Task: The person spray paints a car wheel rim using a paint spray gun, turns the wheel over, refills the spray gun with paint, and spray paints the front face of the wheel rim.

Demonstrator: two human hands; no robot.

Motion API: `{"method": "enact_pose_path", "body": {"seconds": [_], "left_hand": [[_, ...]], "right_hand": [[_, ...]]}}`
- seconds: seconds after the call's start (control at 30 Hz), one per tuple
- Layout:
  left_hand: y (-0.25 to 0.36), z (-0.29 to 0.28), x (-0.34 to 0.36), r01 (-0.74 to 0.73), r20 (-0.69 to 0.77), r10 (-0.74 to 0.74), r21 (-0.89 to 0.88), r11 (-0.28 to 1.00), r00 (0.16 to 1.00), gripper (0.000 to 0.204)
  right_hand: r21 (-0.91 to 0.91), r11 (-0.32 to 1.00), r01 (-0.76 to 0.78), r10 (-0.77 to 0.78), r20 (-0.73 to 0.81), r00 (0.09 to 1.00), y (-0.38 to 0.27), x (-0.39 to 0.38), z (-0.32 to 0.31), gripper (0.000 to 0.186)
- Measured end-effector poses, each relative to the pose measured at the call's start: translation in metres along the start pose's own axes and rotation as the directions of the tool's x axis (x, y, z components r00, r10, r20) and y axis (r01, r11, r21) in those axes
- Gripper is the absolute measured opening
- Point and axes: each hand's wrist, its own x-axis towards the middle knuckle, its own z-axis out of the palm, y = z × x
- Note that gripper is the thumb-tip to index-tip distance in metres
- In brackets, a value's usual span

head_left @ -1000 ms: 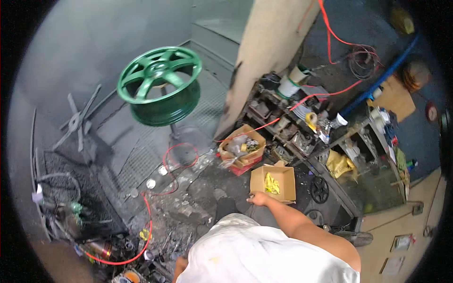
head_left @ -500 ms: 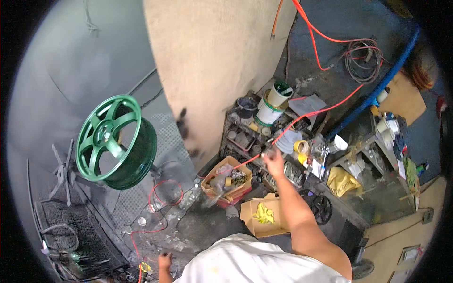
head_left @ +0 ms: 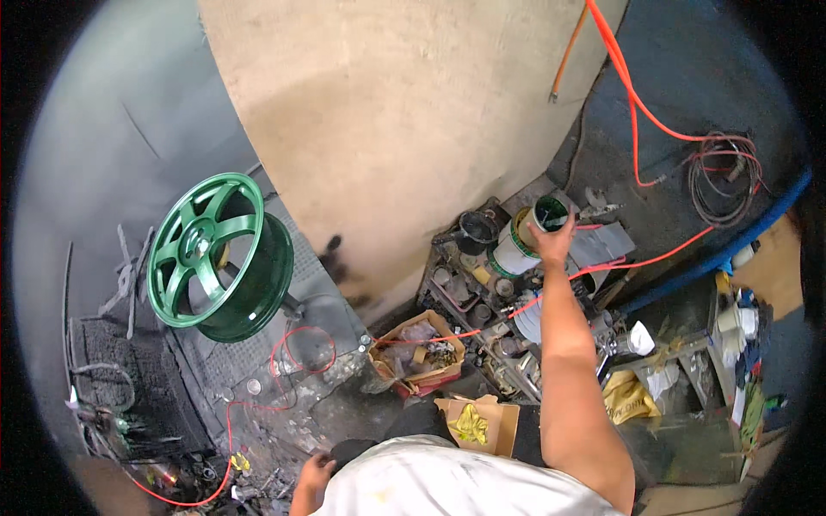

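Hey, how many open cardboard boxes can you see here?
2. The nearer box, with something yellow inside, is beside the white shirt; the farther box is beyond it, leftward. Clutter may hide others.

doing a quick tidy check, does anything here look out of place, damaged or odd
Yes: the large flat tan panel has black smudges near its lower left edge, odd against its pale surface. The thin red hose also trails loosely across the dark, littered floor.
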Motion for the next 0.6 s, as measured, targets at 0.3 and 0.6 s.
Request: {"method": "enact_pose_path", "body": {"seconds": [0.3,0.6], "left_hand": [[-0.172,-0.050,-0.052,0.203,-0.188,-0.186,0.074,0.976,0.964,0.041],[0.058,-0.044,-0.026,-0.324,-0.057,0.324,0.008,0.946,0.944,0.045]], "right_hand": [[0.016,0.990,0.142,-0.143,0.077,0.987,-0.025,-0.024,-0.019,0.118],[0.209,0.945,0.250,-0.317,0.408,0.856,-0.140,-0.225,-0.055,0.116]]}}
